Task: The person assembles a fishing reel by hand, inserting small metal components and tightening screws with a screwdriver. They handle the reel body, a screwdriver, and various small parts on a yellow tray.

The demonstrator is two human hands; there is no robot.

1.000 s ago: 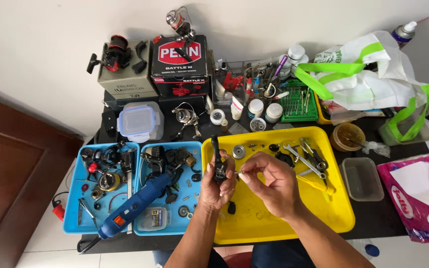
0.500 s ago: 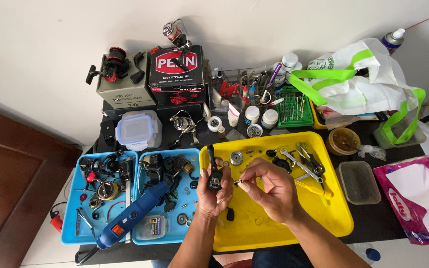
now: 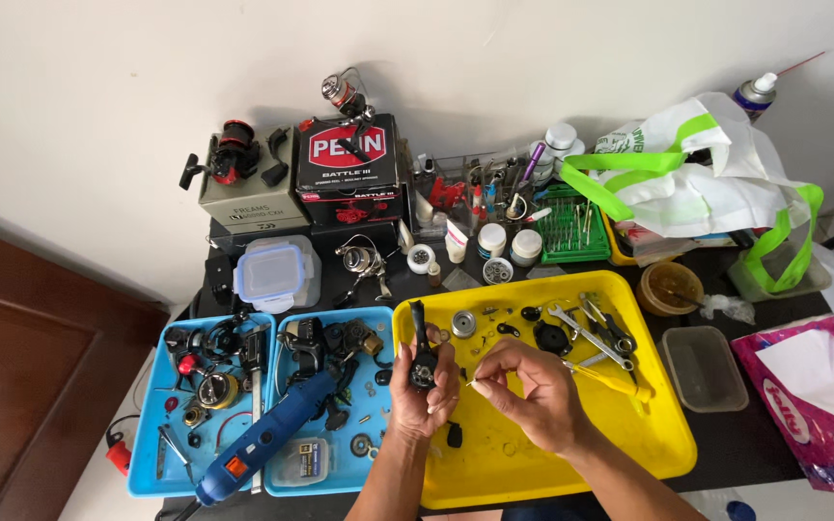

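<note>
While left hand grips black reel part, right hand pinches small piece.

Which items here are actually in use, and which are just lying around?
In use:
left hand gripping the black reel part
right hand pinching a small pale piece beside it
yellow tray beneath both hands

Lying about:
wrenches
blue power tool
two blue trays
clear lidded box
green-handled bag
spray can

Our left hand covers the lower half of the black reel part. What our right hand pinches is too small to tell. The frame's bottom edge cuts off both forearms and the blue power tool.
</note>
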